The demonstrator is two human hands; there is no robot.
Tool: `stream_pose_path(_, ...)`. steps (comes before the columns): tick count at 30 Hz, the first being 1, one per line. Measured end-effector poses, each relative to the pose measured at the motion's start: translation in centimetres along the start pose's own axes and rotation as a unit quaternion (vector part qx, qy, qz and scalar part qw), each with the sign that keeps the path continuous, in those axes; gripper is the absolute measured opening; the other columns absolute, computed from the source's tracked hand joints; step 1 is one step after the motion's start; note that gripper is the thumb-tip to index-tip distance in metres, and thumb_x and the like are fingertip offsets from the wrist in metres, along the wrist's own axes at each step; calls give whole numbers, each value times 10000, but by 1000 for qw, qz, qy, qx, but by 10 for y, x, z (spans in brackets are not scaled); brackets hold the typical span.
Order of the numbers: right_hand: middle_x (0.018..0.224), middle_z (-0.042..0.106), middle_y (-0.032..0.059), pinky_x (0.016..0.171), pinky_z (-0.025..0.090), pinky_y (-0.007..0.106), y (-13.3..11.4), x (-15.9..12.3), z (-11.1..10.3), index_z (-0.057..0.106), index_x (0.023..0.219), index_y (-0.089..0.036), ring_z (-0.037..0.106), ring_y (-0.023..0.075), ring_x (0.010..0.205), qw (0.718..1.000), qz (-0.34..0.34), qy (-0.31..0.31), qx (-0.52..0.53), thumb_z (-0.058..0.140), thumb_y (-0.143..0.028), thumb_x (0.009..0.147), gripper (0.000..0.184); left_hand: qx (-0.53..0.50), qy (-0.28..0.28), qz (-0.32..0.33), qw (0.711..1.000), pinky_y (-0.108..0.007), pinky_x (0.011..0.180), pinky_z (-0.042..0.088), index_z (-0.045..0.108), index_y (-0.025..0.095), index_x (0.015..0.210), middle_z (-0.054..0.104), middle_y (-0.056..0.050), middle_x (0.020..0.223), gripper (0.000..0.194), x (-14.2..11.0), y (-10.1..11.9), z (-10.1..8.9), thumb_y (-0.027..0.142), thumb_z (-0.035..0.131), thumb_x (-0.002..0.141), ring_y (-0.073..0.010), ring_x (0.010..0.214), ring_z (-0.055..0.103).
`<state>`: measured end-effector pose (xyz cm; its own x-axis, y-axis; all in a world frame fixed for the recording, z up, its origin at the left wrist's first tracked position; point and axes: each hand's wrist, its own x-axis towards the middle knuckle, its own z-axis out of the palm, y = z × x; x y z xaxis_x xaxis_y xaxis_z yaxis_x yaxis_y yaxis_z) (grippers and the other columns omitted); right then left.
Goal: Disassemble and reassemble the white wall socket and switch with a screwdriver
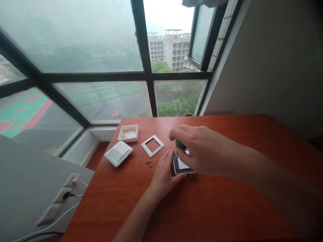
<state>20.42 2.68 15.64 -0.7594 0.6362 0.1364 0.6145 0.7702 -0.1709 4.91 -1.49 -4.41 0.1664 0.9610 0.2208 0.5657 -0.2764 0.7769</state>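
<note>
My left hand [164, 174] grips the left and near sides of a wall switch [182, 164] with a white middle and dark frame, lying on the table. Above it, my right hand [202, 148] has its fingers closed round a green-handled screwdriver [179, 144]; the shaft is hidden behind the hand. The far right part of the switch is also covered by that hand. Two screws [148, 163] lie left of my left hand. Beyond them sits a white square frame [152, 146].
A white switch with a rocker [118, 153] and an open white mounting box [128, 133] lie near the left edge of the wooden table [214, 208]. Windows [101, 101] stand behind the table. Wall sockets [59, 196] with plugged cables are at the lower left.
</note>
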Motion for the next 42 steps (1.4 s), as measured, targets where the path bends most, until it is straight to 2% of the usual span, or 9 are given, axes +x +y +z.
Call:
stream_pose_path(6, 835, 657, 41, 539, 265, 275, 1, 4, 2, 592, 937, -182, 598, 178, 684, 997, 23, 32, -65, 548, -268, 895, 106, 8, -17, 15, 1000, -516, 1114, 329, 400, 218, 1390, 421, -140, 1458, 797, 2, 2, -3, 281, 795, 701, -336, 1354, 384)
stream_pose_path(11, 764, 660, 42, 483, 195, 279, -6, 5, 5, 586, 849, -200, 623, 211, 633, 984, 83, 53, -148, 570, -414, 891, 219, 9, -15, 16, 1000, -511, 1122, 323, 393, 232, 1392, 421, -127, 1460, 801, 1, 3, -4, 284, 795, 701, -330, 1364, 369)
stream_pose_path(22, 764, 668, 49, 473, 172, 280, -13, 8, 6, 583, 827, -197, 625, 209, 623, 981, 92, 55, -159, 564, -410, 902, 227, 10, -17, 5, 1000, -544, 1082, 354, 467, 229, 1326, 471, -130, 1396, 713, 1, 1, -2, 300, 792, 696, -359, 1337, 387)
stream_pose_path(26, 793, 663, 39, 489, 202, 287, -10, 7, 8, 594, 848, -199, 605, 197, 643, 988, 83, 59, -120, 567, -392, 895, 200, 12, -15, -2, 1000, -540, 1066, 372, 480, 212, 1308, 486, -140, 1380, 700, 0, 0, -1, 303, 797, 690, -363, 1319, 405)
stream_pose_path(31, 772, 654, 9, 576, 307, 269, -3, 3, 2, 614, 762, -191, 566, 146, 678, 999, 29, 39, 4, 614, -325, 845, 157, 4, -19, 7, 1000, -535, 1053, 389, 417, 239, 1373, 497, -129, 1378, 750, 0, 1, -1, 296, 776, 717, -350, 1287, 452)
stream_pose_path(34, 747, 663, 11, 606, 339, 260, 7, -1, -4, 633, 752, -183, 567, 140, 676, 994, 65, 78, 46, 607, -300, 841, 149, 11, -9, 3, 1000, -539, 1090, 352, 370, 244, 1408, 442, -134, 1431, 840, 0, 1, -1, 284, 799, 686, -348, 1332, 406)
stream_pose_path(38, 688, 659, 9, 567, 376, 252, 40, -13, 12, 646, 790, -189, 579, 142, 613, 957, 185, 151, 167, 586, -380, 849, 208, 0, -6, -5, 1000, -524, 1120, 329, 324, 251, 1435, 411, -134, 1457, 904, -1, 0, -1, 260, 808, 671, -333, 1361, 378)
stream_pose_path(40, 660, 644, 13, 537, 403, 253, 63, -23, 33, 623, 812, -180, 577, 144, 565, 907, 252, 171, 291, 586, -425, 845, 251, 2, -9, -15, 1000, -519, 1128, 322, 326, 241, 1433, 401, -139, 1466, 897, -1, 0, -2, 255, 804, 675, -331, 1371, 365)
stream_pose_path(42, 679, 632, 20, 512, 417, 256, 83, -36, 58, 598, 820, -175, 561, 142, 550, 831, 301, 206, 420, 611, -458, 826, 284, 10, -12, -23, 1000, -515, 1138, 310, 322, 231, 1434, 394, -144, 1472, 895, -1, 0, -2, 257, 802, 679, -328, 1380, 353)
